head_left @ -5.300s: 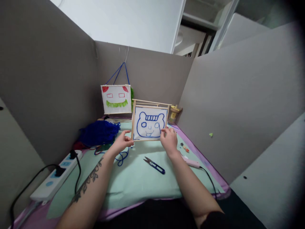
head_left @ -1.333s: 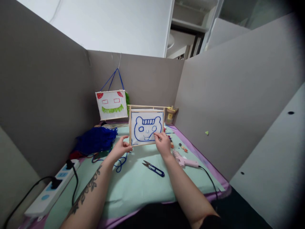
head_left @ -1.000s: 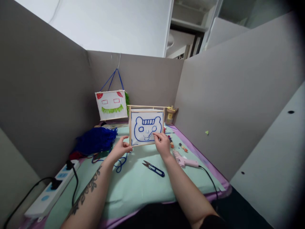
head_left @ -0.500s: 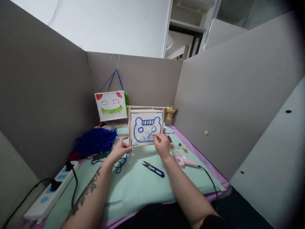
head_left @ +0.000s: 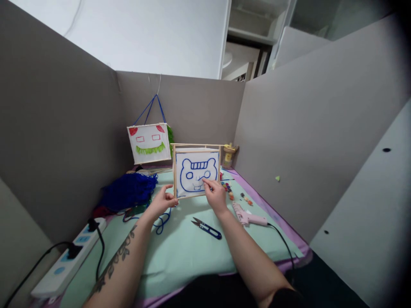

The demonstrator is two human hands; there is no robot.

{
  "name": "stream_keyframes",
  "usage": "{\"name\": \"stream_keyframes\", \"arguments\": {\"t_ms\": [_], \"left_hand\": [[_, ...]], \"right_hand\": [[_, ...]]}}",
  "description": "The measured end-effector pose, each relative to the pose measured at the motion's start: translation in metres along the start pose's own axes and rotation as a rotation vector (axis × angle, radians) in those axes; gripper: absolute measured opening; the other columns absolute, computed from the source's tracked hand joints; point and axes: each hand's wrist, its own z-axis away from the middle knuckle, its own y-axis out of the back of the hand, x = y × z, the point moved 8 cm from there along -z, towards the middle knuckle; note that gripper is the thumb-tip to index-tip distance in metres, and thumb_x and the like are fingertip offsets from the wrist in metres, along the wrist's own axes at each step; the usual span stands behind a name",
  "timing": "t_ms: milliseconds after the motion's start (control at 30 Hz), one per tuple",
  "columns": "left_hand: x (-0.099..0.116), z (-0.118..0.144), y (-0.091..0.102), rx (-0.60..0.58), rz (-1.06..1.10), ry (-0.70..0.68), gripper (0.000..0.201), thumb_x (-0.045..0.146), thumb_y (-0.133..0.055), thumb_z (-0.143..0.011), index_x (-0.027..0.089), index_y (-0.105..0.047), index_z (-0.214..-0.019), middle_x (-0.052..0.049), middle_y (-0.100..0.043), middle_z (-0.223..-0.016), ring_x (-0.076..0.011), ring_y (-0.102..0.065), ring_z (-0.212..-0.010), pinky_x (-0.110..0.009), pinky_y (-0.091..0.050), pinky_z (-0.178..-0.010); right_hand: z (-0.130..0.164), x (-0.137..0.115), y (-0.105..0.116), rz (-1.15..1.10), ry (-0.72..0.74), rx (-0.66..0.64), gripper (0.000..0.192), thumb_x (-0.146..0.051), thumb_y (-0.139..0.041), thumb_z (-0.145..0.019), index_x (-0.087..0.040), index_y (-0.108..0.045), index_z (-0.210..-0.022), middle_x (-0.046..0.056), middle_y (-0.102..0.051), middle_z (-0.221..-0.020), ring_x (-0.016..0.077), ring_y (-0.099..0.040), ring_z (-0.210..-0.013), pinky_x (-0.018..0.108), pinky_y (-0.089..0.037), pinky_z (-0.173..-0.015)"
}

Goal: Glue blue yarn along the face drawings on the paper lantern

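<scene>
Since the earlier frames the right hand (head_left: 215, 196) has slid leftward across the panel (head_left: 196, 174), from its right edge to the bear's mouth, where fingertips now pinch or press a bit of blue yarn; whether they grip it or only hold it down I cannot tell. Left hand (head_left: 162, 202) stays at the frame's (head_left: 174, 171) lower left corner, thumb and fingers closed on the wooden stick, keeping the frame upright on the green mat (head_left: 189, 244). To my eye the yarn is being seated along the drawn line, so the left hand should stay firm while the right presses lightly and follows the outline. Snips (head_left: 207, 228) lie just before the frame, a glue gun (head_left: 248, 217) right of them, beads (head_left: 228, 189) beside the right hand, a yarn heap (head_left: 128, 190) to the left.
</scene>
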Motion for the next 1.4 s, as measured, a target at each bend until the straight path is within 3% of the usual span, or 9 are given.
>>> {"name": "stream_keyframes", "arguments": {"t_ms": [233, 433, 633, 800, 933, 1067, 1233, 1400], "left_hand": [[-0.001, -0.001, 0.0, -0.002, 0.009, 0.002, 0.076, 0.029, -0.072, -0.062, 0.015, -0.033, -0.125, 0.006, -0.054, -0.062, -0.0161, -0.063, -0.066, -0.027, -0.048, -0.062], [-0.002, -0.002, 0.0, -0.008, 0.006, -0.002, 0.074, 0.028, -0.072, -0.063, 0.015, -0.033, -0.124, 0.007, -0.053, -0.061, -0.016, -0.062, -0.065, -0.026, -0.047, -0.06], [-0.001, -0.001, 0.0, -0.008, 0.008, -0.008, 0.075, 0.028, -0.072, -0.063, 0.014, -0.032, -0.125, 0.007, -0.053, -0.061, -0.0155, -0.062, -0.064, -0.026, -0.047, -0.061], [-0.002, -0.002, 0.0, -0.006, 0.017, -0.004, 0.077, 0.029, -0.073, -0.062, 0.014, -0.032, -0.125, 0.008, -0.053, -0.06, -0.0158, -0.062, -0.064, -0.027, -0.047, -0.061], [-0.005, -0.004, 0.001, -0.014, 0.018, -0.011, 0.076, 0.029, -0.073, -0.063, 0.015, -0.032, -0.125, 0.008, -0.053, -0.061, -0.0158, -0.062, -0.064, -0.027, -0.047, -0.061], [-0.006, -0.005, 0.001, -0.016, 0.005, -0.021, 0.074, 0.027, -0.072, -0.064, 0.015, -0.032, -0.125, 0.008, -0.053, -0.061, -0.0158, -0.062, -0.064, -0.027, -0.047, -0.062], [-0.004, -0.003, 0.0, -0.016, 0.0, -0.021, 0.073, 0.026, -0.071, -0.064, 0.014, -0.032, -0.125, 0.007, -0.054, -0.061, -0.0145, -0.061, -0.062, -0.026, -0.047, -0.061], [-0.003, -0.003, 0.0, -0.016, -0.001, -0.022, 0.074, 0.027, -0.071, -0.064, 0.014, -0.031, -0.125, 0.008, -0.053, -0.06, -0.0149, -0.061, -0.063, -0.026, -0.047, -0.06]], "right_hand": [[-0.003, -0.003, -0.001, 0.016, -0.033, 0.001, 0.031, -0.027, -0.046, -0.085, -0.023, -0.069, -0.105, 0.005, -0.07, -0.09, 0.0187, -0.062, -0.084, 0.029, -0.048, -0.076], [0.001, -0.009, -0.003, 0.012, 0.029, -0.013, 0.028, -0.023, -0.047, -0.083, -0.024, -0.072, -0.095, 0.004, -0.071, -0.091, 0.0189, -0.062, -0.088, 0.031, -0.047, -0.082], [-0.003, -0.006, -0.004, 0.051, -0.015, -0.001, 0.037, -0.021, -0.045, -0.084, -0.024, -0.065, -0.115, 0.005, -0.07, -0.1, 0.0184, -0.063, -0.091, 0.029, -0.048, -0.081], [0.001, -0.016, -0.002, 0.007, 0.045, 0.004, 0.031, -0.02, -0.046, -0.085, -0.023, -0.07, -0.103, 0.004, -0.071, -0.097, 0.0177, -0.064, -0.091, 0.03, -0.048, -0.084], [-0.005, -0.015, -0.009, 0.045, 0.006, -0.051, 0.033, -0.021, -0.046, -0.084, -0.023, -0.068, -0.108, 0.005, -0.071, -0.098, 0.0189, -0.064, -0.091, 0.031, -0.049, -0.082], [-0.006, -0.007, -0.003, 0.063, -0.055, -0.006, 0.037, -0.022, -0.046, -0.084, -0.021, -0.064, -0.116, 0.006, -0.069, -0.105, 0.0199, -0.063, -0.095, 0.03, -0.049, -0.083], [-0.003, -0.007, 0.007, 0.009, -0.032, 0.04, 0.032, -0.023, -0.045, -0.085, -0.02, -0.069, -0.106, 0.005, -0.07, -0.101, 0.0183, -0.064, -0.093, 0.028, -0.049, -0.083], [-0.011, -0.017, -0.005, 0.087, 0.009, -0.08, 0.032, -0.024, -0.045, -0.085, -0.025, -0.068, -0.108, 0.003, -0.071, -0.101, 0.0178, -0.064, -0.09, 0.028, -0.049, -0.08]]}}
